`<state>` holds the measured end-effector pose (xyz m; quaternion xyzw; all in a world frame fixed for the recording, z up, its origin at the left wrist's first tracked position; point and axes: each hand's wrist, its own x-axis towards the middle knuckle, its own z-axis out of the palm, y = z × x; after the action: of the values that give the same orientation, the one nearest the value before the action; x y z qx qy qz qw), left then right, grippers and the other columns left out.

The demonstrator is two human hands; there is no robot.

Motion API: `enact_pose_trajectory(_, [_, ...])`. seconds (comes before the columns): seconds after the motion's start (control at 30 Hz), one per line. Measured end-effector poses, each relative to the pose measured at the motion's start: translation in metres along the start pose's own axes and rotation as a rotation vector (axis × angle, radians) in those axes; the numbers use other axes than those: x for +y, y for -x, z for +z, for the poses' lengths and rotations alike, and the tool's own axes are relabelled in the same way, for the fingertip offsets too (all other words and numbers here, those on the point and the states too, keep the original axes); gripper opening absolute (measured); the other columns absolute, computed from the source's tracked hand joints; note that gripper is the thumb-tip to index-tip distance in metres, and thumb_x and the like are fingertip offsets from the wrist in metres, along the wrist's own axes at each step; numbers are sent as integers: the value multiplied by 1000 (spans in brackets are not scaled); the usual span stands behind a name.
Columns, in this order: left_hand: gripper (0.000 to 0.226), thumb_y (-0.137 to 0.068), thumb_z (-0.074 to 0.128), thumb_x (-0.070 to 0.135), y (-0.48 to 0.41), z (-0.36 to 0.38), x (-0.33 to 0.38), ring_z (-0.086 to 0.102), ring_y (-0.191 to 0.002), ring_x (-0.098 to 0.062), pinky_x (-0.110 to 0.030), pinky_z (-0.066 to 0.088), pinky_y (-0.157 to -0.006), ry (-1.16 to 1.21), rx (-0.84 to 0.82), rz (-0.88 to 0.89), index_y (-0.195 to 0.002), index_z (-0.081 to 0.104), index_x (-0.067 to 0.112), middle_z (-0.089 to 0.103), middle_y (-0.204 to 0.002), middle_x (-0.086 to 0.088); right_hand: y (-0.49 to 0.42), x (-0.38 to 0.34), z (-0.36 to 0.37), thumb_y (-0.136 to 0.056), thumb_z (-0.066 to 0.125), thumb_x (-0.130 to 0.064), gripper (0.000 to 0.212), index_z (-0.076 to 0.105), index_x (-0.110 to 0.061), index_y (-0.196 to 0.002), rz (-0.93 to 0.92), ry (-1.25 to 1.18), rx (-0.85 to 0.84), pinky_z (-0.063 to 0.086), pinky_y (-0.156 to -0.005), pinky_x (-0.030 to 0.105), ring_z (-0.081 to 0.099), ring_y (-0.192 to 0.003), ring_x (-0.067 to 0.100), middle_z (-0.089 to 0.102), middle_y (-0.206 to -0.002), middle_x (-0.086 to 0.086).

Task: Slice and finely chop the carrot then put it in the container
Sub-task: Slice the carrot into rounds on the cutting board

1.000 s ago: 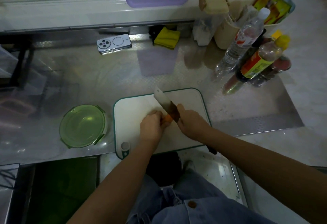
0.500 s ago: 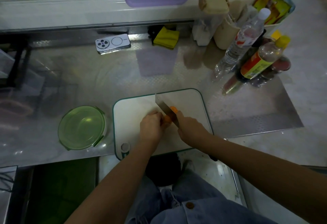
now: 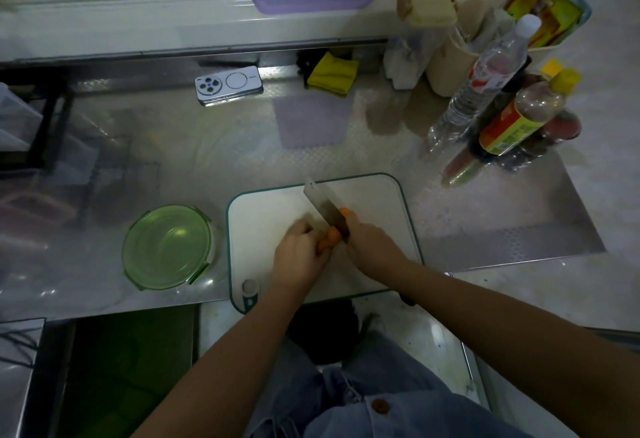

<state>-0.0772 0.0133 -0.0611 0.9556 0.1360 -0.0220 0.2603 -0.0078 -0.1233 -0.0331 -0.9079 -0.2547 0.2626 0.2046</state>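
Dim, greenish-grey light. The metal surface [image 3: 180, 160] carries soft glare, brightest at upper centre; a small highlight sits on the green container [image 3: 166, 247]. Wide-angle bending curves the edges; lower left falls into dark shadow.

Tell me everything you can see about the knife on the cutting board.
The knife is a cleaver with a broad, rectangular blade that looks like grey metal. The right hand grips its handle, mostly hidden. The blade stands on edge, pointing away and leftward, set across the carrot, which the left hand holds on the white cutting board; orange shows on both sides of it.
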Motion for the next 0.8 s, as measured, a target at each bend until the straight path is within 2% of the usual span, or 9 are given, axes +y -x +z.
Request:
enact_pose_trajectory(0.1, [21,-85,66,34,1,-4,3,55,-76,-24,-27,31,-60,-16,2,0,-79,68,14,46,-81,1,2,0,-10,-94,43,-11,26,39,-7,-119,-33,-8,64,36,-55,33,49,-63,26,49,-75,5])
enact_pose_trajectory(0.17, [22,-84,66,33,-1,-5,4,57,-76,-26,-30,34,-62,-14,-1,-15,-78,65,12,53,-82,-3,5,-1,-16,-93,43,-11,26,38,-6,-118,-46,16,96,34,-53,32,47,-61,24,46,-72,2])
enact_pose_trajectory(0.3, [21,-81,69,29,-2,-6,5,58,-79,-27,-34,40,-68,24,-16,-63,-82,60,9,61,-90,-9,12,0,-18,-94,42,-12,34,34,-6,-127,-49,75,27,27,-47,29,42,-56,18,44,-70,-1])
enact_pose_trajectory(0.4, [23,-81,69,29,-2,-5,6,56,-77,-28,-33,38,-65,16,-22,-63,-75,58,9,58,-85,-8,18,0,-18,-96,40,-14,47,25,-7,-140,-26,98,-34,22,-48,28,38,-58,15,56,-87,11])
enact_pose_trajectory(0.6, [25,-80,71,33,-4,-4,5,56,-77,-26,-31,37,-64,-10,-27,-69,-74,61,11,59,-85,-7,22,-1,-23,-94,43,-12,52,22,-6,-142,31,197,-128,29,-52,28,44,-73,22,55,-98,13])
enact_pose_trajectory(0.7, [27,-83,67,34,-5,-4,5,56,-75,-25,-28,30,-61,-21,-33,-54,-71,57,12,56,-82,-7,15,-4,-14,-93,42,-9,57,19,-8,-145,32,162,-110,35,-60,30,45,-75,22,54,-97,12])
enact_pose_trajectory(0.8, [25,-85,65,32,-5,-5,6,56,-77,-26,-28,30,-62,-18,-43,-35,-71,55,14,58,-83,-8,7,-8,-6,-91,41,-6,50,27,-8,-139,27,88,-57,36,-63,34,46,-73,24,45,-89,6])
